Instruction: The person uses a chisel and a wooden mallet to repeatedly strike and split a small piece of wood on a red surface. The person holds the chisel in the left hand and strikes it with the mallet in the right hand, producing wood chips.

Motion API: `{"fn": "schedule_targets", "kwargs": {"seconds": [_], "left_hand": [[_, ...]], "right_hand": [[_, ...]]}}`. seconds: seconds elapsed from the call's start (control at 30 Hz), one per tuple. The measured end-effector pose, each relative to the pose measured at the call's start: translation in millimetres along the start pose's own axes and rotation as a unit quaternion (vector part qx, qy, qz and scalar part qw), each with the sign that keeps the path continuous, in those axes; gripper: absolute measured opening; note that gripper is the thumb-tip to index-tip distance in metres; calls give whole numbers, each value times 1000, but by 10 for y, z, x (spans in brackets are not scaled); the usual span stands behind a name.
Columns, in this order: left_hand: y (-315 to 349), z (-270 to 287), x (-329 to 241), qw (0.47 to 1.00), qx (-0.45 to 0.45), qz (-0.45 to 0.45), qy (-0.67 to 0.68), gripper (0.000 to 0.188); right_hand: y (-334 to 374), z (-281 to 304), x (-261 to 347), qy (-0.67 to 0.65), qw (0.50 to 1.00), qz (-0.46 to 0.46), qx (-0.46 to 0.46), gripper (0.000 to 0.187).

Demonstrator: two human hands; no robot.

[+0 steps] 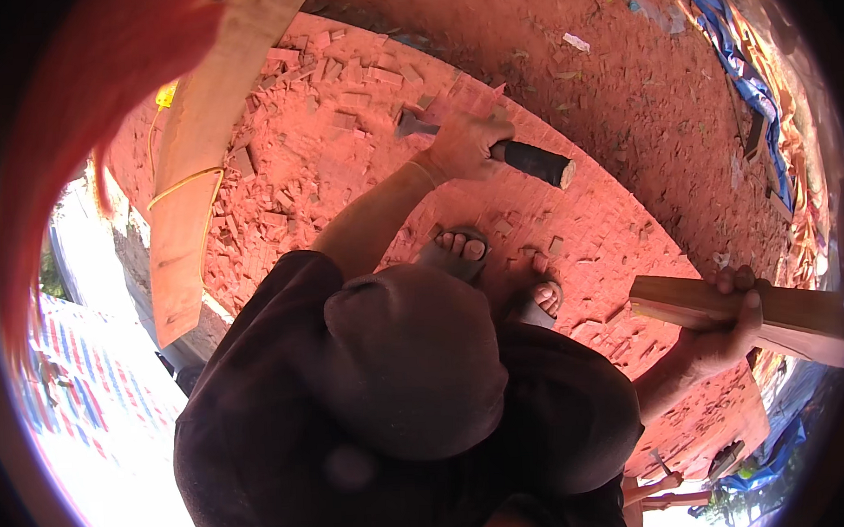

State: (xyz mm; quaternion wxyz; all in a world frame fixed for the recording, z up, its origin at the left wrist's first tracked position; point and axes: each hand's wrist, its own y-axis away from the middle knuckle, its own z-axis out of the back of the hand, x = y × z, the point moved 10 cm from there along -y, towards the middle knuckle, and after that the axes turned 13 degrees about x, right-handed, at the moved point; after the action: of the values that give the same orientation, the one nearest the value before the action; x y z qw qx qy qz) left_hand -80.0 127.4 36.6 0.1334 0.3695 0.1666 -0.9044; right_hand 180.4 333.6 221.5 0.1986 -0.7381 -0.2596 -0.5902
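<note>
My left hand (469, 148) is closed around a chisel (533, 163), gripping it near the neck. Its flat metal blade points left, and the thick handle, wrapped in black, sticks out to the right with a pale worn end. On the right, my right hand (722, 337) grips a squared wooden beam (796, 314), its fingers over the top side and thumb against the edge. The chisel and the beam are well apart. Below my left hand, my sandalled feet (459, 248) rest on a reddish board (420, 194).
Wood chips (342, 99) litter the board. A long plank (184, 225) with a yellow cord (182, 182) around it stands at left. Red blur (109, 98) covers the upper left. Blue sheeting (746, 80) lies at right; another person's hand (669, 481) shows at lower right.
</note>
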Motion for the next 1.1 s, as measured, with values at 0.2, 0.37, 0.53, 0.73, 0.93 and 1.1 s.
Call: {"fn": "schedule_targets", "kwargs": {"seconds": [0.2, 0.37, 0.53, 0.73, 0.93, 1.1], "left_hand": [[67, 23, -68, 1000, 4, -23, 6, 14], [66, -75, 50, 998, 50, 15, -19, 37], [84, 102, 65, 1000, 3, 11, 23, 16], [94, 116, 13, 998, 26, 2, 59, 14], [-14, 242, 74, 999, -15, 4, 39, 14], [-68, 285, 112, 1000, 1, 14, 23, 16]], "right_hand": [[490, -483, -1543, 339, 887, -266, 165, 27], [668, 178, -1454, 256, 926, -268, 75, 19], [342, 468, -350, 49, 997, -25, -58, 45], [-267, 485, 452, 53, 987, 148, -36, 46], [-212, -663, -242, -62, 992, 81, 73, 27], [350, -483, -1670, 328, 915, -187, 141, 25]]}}
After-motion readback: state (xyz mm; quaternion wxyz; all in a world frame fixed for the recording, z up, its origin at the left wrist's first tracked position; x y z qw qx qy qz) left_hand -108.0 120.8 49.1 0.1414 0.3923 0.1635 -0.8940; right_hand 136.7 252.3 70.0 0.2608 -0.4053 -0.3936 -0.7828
